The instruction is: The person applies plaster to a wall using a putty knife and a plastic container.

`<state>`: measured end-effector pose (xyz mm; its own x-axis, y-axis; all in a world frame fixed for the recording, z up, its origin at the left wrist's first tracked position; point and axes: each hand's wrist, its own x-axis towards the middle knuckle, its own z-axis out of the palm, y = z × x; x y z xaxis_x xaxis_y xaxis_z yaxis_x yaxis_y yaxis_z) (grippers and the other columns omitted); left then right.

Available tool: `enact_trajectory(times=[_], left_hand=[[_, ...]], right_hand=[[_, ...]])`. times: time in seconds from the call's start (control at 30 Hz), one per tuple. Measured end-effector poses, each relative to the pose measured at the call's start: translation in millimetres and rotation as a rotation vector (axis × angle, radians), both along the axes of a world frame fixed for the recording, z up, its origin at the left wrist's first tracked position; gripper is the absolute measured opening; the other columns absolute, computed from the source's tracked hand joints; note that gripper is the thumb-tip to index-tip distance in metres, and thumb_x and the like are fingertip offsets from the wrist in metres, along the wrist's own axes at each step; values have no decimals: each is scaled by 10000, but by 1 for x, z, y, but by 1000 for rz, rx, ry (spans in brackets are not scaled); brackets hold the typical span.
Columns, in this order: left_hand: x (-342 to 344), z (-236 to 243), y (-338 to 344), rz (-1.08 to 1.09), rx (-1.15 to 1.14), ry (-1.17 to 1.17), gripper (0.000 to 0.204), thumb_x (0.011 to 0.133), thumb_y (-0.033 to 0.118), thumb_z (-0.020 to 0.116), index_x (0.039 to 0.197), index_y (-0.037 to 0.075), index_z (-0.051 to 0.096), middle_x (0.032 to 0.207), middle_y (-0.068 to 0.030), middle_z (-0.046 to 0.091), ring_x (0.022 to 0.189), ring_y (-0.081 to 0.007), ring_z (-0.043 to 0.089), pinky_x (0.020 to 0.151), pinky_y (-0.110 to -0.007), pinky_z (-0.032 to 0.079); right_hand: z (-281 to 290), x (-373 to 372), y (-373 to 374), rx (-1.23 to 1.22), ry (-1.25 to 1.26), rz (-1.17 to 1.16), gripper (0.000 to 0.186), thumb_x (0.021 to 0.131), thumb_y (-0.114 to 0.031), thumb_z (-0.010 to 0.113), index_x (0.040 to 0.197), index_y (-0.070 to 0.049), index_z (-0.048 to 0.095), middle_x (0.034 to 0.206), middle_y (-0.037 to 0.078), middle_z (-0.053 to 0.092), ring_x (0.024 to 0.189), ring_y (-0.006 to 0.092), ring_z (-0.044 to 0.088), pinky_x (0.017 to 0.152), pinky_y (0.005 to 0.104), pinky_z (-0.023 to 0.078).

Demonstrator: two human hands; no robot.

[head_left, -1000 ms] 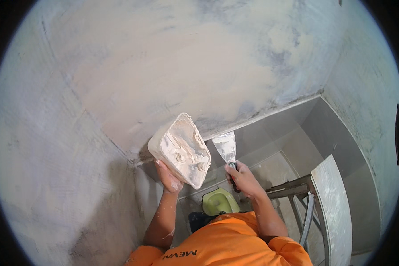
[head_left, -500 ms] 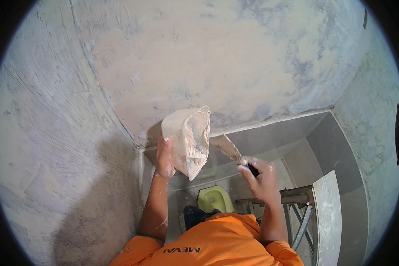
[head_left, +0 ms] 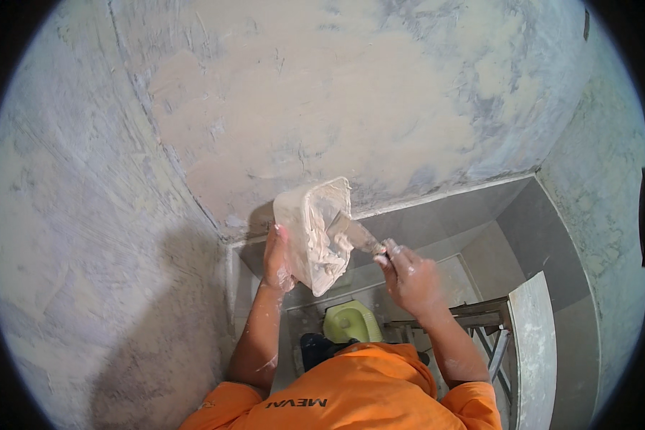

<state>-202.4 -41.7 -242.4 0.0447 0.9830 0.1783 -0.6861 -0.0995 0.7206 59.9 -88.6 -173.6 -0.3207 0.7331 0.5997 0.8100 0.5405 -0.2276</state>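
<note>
My left hand (head_left: 278,259) grips a whitish plastic tub (head_left: 294,222) by its left side, the tub tilted so its mouth faces right. Pale plaster (head_left: 324,258) coats the inside and rim of the tub. In my right hand (head_left: 407,276) is a putty knife (head_left: 360,235), its handle mostly hidden by the fingers. The blade reaches into the tub's mouth and carries a lump of plaster. Both hands have white smears on them.
Ahead rises a patchily plastered wall (head_left: 315,107), with another wall (head_left: 86,215) close on my left. Grey tiles (head_left: 437,215) run along the lower wall. Below are a green squat toilet (head_left: 352,322) and, at right, a metal-legged stand with a whitish board (head_left: 534,344).
The putty knife has moved left from beside the tub into its mouth, and plaster now sits on its blade. The tub has shifted slightly right and turned its opening more into view.
</note>
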Motion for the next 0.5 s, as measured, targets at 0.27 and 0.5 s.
enact_trajectory(times=[0.27,0.5], left_hand=[[6,-1,2,148,41,5,583,1053,381,543,1498,34,395,1426,-120,518,1313,-238,511,1116,-402,402],[12,9,5,248,132,241,577,1046,332,555,1511,43,372,1441,-107,485,1347,-196,447,1148,-363,330]], right_hand=[[-20,-21,-20,-425,65,-14,345,1012,-263,596,1138,53,658,805,257,693,725,452,680,650,546,531],[-14,-29,-30,-714,256,148,352,1056,-281,548,1068,56,647,682,225,668,563,391,632,552,476,482]])
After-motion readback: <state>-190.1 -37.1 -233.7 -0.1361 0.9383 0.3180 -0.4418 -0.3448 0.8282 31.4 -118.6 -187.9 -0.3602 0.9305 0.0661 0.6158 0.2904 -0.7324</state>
